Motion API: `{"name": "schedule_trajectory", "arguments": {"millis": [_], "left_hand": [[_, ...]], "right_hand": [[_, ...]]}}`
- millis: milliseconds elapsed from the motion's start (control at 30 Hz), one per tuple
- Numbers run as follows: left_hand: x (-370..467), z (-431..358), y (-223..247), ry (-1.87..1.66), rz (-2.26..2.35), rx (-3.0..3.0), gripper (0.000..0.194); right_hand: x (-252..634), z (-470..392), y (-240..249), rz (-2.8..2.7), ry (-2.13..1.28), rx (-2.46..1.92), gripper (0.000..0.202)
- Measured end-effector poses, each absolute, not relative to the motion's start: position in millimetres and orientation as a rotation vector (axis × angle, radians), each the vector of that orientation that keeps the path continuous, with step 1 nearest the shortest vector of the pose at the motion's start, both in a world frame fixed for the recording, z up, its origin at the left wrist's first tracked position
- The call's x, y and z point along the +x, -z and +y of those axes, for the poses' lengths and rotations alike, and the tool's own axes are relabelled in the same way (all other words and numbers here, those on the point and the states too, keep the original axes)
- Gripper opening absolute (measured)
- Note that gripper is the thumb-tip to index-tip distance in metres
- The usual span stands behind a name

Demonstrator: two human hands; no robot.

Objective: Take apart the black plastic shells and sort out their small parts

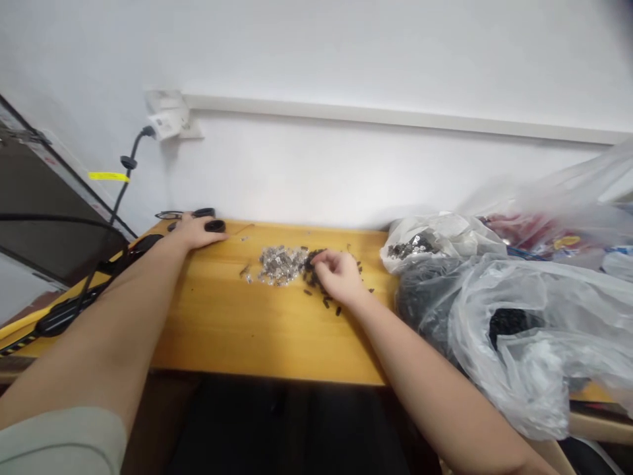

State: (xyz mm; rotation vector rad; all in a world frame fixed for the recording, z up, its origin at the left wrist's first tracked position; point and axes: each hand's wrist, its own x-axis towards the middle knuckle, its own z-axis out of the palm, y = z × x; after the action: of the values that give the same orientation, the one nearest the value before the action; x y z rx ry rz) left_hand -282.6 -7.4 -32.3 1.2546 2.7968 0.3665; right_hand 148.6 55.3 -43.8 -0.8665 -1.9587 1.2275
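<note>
At the table's back left, my left hand (192, 232) rests against a pair of black-handled scissors (215, 226), its thumb stretched out to the right. The scissors' blades cannot be made out. My right hand (340, 276) is over a heap of small black pieces (312, 276), with thumb and fingertips pinched together at the pile. Whatever sits between those fingertips is too small and blurred to tell. Touching the black heap on its left is a pile of small, shiny, clear-and-silver pieces (281, 265).
On the right, a white bag (448, 231) of dark shiny pieces and a clear plastic bag (534, 356) with black contents crowd the wooden table (222, 323). Cables and a black-and-yellow tool (64, 315) lie left. A plug (167, 124) is in the wall behind.
</note>
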Motion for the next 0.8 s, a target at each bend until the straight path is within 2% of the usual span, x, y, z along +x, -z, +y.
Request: {"name": "schedule_trajectory", "arguments": {"millis": [133,400,533,667,733,800], "left_hand": [[-287.8,-13.3,44.7,-0.381,2.879,1.362,0.086],[-236.9,-31.5,38.8,-0.562,2.89,1.562,0.066],[-212.2,-41.2,26.7,-0.838,2.876,1.614,0.055],[-159.8,-51.4,1.5,-1.24,2.663,1.703,0.045],[-123.0,-60.3,-12.9,-1.417,2.475,1.709,0.043],[-85.2,-72.6,-24.5,-1.4,2.21,1.658,0.041]], "right_hand": [[148.6,52.3,40.9,-1.977,-1.22,-0.871,0.022],[150.7,52.6,42.3,-1.995,-1.233,-0.841,0.024],[150.9,55.1,43.8,-1.986,-1.221,-0.831,0.023],[149.3,52.7,42.2,-2.006,-1.192,-0.843,0.02],[150.5,50.3,38.2,-2.007,-1.171,-0.852,0.032],[153.9,48.2,32.5,-2.007,-1.107,-0.818,0.066]]}}
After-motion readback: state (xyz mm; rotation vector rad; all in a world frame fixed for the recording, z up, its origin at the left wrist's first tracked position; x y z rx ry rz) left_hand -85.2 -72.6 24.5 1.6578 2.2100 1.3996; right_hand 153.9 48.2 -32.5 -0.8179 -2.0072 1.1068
